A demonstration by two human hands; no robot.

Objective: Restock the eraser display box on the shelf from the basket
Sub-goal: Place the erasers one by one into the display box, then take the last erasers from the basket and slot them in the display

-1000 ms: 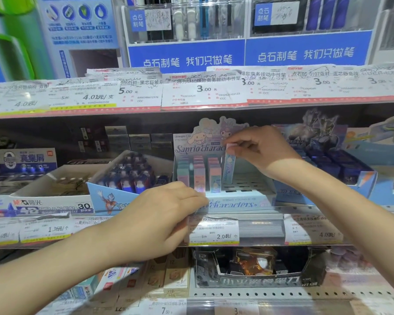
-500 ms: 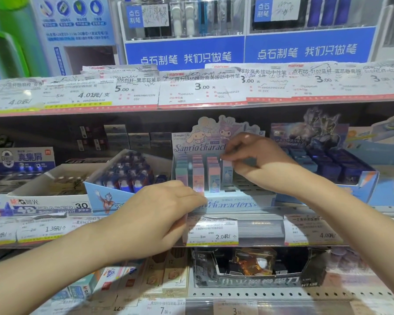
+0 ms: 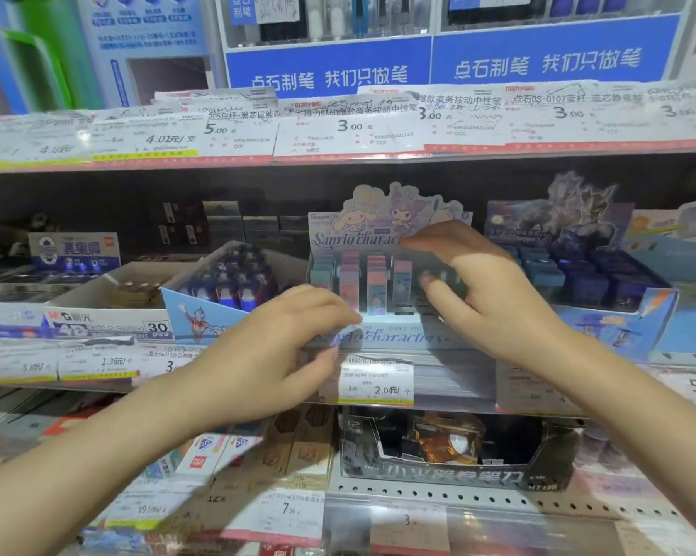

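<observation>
The pastel eraser display box (image 3: 396,339), with a cartoon header card, stands on the middle shelf. Several upright pink and blue erasers (image 3: 376,282) fill its left columns, and the rightmost of them (image 3: 402,279) stands beside the box's bare slotted right part. My left hand (image 3: 274,355) grips the box's front left edge with curled fingers and thumb. Just over the right part of the box hovers my right hand (image 3: 487,290), its fingers loosely spread and holding nothing. The basket is out of view.
A blue box of character erasers (image 3: 226,290) sits against the display box's left side, and a dark blue box (image 3: 579,274) stands at its right. The upper shelf's price-tag strip (image 3: 338,130) overhangs closely. A black box (image 3: 450,447) sits on the shelf below.
My right hand lowered an eraser into the box beside the others, let it go and drew back to the right. My left hand stayed on the box's front edge.
</observation>
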